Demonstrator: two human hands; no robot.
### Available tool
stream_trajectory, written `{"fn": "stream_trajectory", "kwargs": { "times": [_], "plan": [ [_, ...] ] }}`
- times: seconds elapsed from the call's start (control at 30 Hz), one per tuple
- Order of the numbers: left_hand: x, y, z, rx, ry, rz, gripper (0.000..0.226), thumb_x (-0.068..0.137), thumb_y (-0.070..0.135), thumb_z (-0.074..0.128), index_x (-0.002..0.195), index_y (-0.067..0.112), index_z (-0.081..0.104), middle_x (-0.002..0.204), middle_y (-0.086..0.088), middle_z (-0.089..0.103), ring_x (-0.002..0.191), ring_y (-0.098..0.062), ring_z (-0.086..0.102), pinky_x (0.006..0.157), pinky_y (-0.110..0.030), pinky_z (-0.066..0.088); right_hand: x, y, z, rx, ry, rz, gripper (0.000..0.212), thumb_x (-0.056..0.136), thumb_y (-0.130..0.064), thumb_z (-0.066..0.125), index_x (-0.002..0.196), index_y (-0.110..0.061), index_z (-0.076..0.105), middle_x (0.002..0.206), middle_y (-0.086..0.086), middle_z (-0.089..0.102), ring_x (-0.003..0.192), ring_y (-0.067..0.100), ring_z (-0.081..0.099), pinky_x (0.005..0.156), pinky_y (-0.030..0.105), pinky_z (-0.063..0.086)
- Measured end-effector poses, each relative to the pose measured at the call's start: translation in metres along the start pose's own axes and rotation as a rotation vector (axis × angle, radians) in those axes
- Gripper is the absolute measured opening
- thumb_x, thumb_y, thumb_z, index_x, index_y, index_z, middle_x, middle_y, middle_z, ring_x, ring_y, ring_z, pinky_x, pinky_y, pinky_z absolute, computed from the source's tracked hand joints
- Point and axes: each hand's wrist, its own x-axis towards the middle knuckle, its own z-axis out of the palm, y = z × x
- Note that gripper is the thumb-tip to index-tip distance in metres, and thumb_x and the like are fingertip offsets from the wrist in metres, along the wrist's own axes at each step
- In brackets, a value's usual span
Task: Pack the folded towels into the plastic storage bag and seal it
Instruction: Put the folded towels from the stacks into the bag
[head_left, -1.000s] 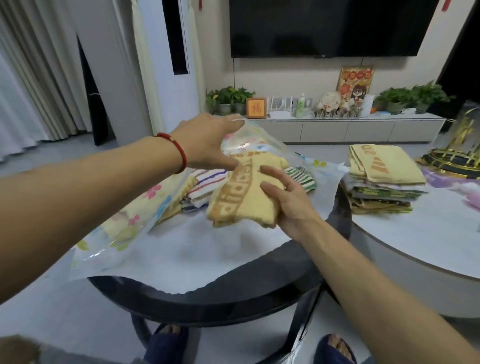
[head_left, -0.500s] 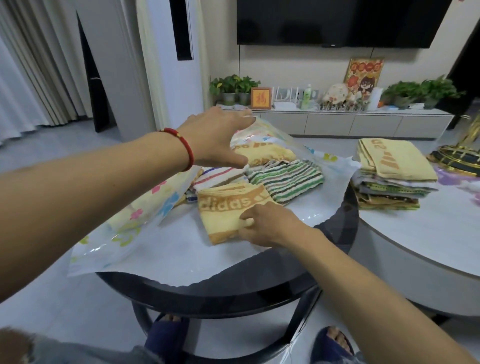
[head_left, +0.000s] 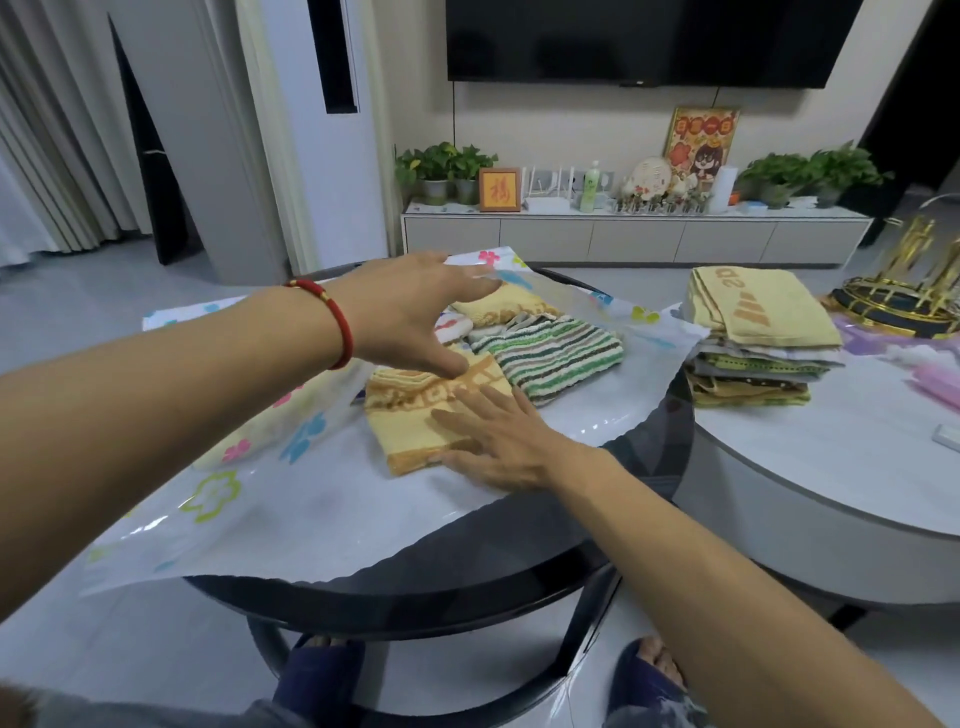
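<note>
The clear plastic storage bag (head_left: 270, 519) with flower prints lies spread over a black round table (head_left: 467, 582). A folded yellow towel (head_left: 400, 415) lies on its lower sheet, beside a green striped towel (head_left: 561, 353) and another yellow towel (head_left: 498, 306) further in. My right hand (head_left: 498, 441) lies flat on the near yellow towel, fingers spread. My left hand (head_left: 410, 312) reaches over the towels with its fingertips under the bag's upper sheet and its thumb touching the yellow towel. A stack of folded towels (head_left: 753, 343) stands on the white table (head_left: 831, 467) to the right.
A gold wire rack (head_left: 904, 301) and pink items (head_left: 935, 384) sit at the white table's far right. The two tables overlap at their edges. A low TV cabinet (head_left: 623, 239) with plants runs along the back wall. My slippered feet show under the black table.
My right hand has laid the yellow towel down flat on the bag's lower sheet and now presses on it. My left hand has come lower and spread out over the towels.
</note>
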Motion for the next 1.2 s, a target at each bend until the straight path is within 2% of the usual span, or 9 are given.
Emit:
{"fn": "stream_trajectory", "kwargs": {
  "times": [0.1, 0.17, 0.33, 0.53, 0.63, 0.77, 0.87, 1.07, 1.2],
  "plan": [
    [0.005, 0.007, 0.006, 0.004, 0.018, 0.027, 0.089, 0.079, 0.054, 0.069, 0.154, 0.03, 0.027, 0.164, 0.003, 0.022, 0.14, -0.029, 0.033, 0.11, -0.049, 0.039, -0.037, 0.021, -0.025, 0.117, 0.118, -0.045, 0.047, 0.097, -0.045, 0.056, 0.139, -0.027, 0.064, 0.162, 0.006, 0.044, 0.146, 0.024, 0.041, 0.122, 0.046, 0.028],
    [0.01, 0.014, 0.013, 0.009, 0.006, 0.032, 0.087, 0.079, 0.056, 0.068, 0.153, 0.035, 0.028, 0.166, 0.005, 0.014, 0.141, -0.029, 0.03, 0.109, -0.052, 0.039, -0.067, 0.041, -0.037, 0.257, 0.24, 0.042, 0.037, 0.089, -0.042, 0.055, 0.108, -0.021, 0.079, 0.125, 0.001, 0.074, 0.11, 0.017, 0.066, 0.1, 0.04, 0.051],
    [0.028, 0.036, 0.029, 0.069, 0.005, 0.069, 0.083, 0.076, 0.057, 0.066, 0.15, 0.041, 0.031, 0.166, 0.005, 0.012, 0.144, -0.031, 0.025, 0.103, -0.06, 0.042, -0.128, 0.127, -0.04, 0.408, 0.649, 0.497, 0.036, 0.082, -0.038, 0.052, 0.07, -0.013, 0.075, 0.071, 0.006, 0.074, 0.072, 0.028, 0.067, 0.068, 0.045, 0.054],
    [0.065, 0.061, 0.051, 0.141, -0.01, 0.078, 0.074, 0.078, 0.061, 0.064, 0.145, 0.04, 0.04, 0.166, 0.006, 0.01, 0.147, -0.037, 0.019, 0.105, -0.066, 0.034, -0.148, 0.211, -0.02, 0.146, 0.877, 0.921, 0.029, 0.095, -0.024, 0.052, 0.081, -0.007, 0.071, 0.085, 0.017, 0.072, 0.078, 0.035, 0.061, 0.069, 0.047, 0.055],
    [0.084, 0.066, 0.059, 0.129, -0.007, 0.034, 0.074, 0.077, 0.061, 0.064, 0.143, 0.036, 0.043, 0.165, 0.004, 0.013, 0.146, -0.037, 0.021, 0.105, -0.067, 0.034, -0.138, 0.247, -0.038, -0.049, 0.906, 0.966, 0.025, 0.098, -0.026, 0.058, 0.115, -0.013, 0.072, 0.122, 0.019, 0.065, 0.112, 0.038, 0.055, 0.092, 0.05, 0.047],
    [0.101, 0.059, 0.066, 0.088, 0.072, -0.02, 0.076, 0.077, 0.058, 0.064, 0.145, 0.034, 0.042, 0.164, 0.005, 0.02, 0.144, -0.035, 0.026, 0.105, -0.064, 0.036, -0.112, 0.294, -0.068, -0.026, 0.718, 1.009, 0.051, 0.106, -0.04, 0.045, 0.155, -0.027, 0.038, 0.156, 0.029, 0.035, 0.142, 0.049, 0.032, 0.113, 0.057, 0.031],
    [0.111, 0.054, 0.068, 0.085, 0.086, -0.053, 0.079, 0.077, 0.059, 0.064, 0.147, 0.035, 0.038, 0.164, 0.007, 0.019, 0.142, -0.035, 0.027, 0.104, -0.064, 0.037, -0.096, 0.321, -0.079, 0.033, 0.478, 1.152, 0.053, 0.109, -0.05, 0.023, 0.159, -0.035, 0.02, 0.161, 0.037, 0.019, 0.147, 0.058, 0.022, 0.119, 0.065, 0.019],
    [0.12, 0.046, 0.076, 0.063, 0.094, -0.067, 0.081, 0.076, 0.062, 0.063, 0.148, 0.035, 0.037, 0.164, 0.007, 0.019, 0.142, -0.032, 0.028, 0.103, -0.063, 0.04, -0.084, 0.338, -0.105, -0.132, 0.439, 1.19, 0.046, 0.103, -0.028, 0.053, 0.149, -0.029, 0.045, 0.14, 0.03, 0.051, 0.13, 0.049, 0.047, 0.111, 0.057, 0.032],
    [0.115, 0.045, 0.074, 0.05, 0.064, -0.102, 0.075, 0.075, 0.06, 0.064, 0.143, 0.039, 0.04, 0.162, 0.006, 0.025, 0.138, -0.031, 0.031, 0.1, -0.059, 0.043, -0.087, 0.326, -0.136, 0.409, 0.451, 1.115, 0.07, 0.094, -0.008, 0.068, 0.156, -0.024, 0.042, 0.138, 0.02, 0.056, 0.098, 0.038, 0.064, 0.074, 0.045, 0.055]
  ]
}}
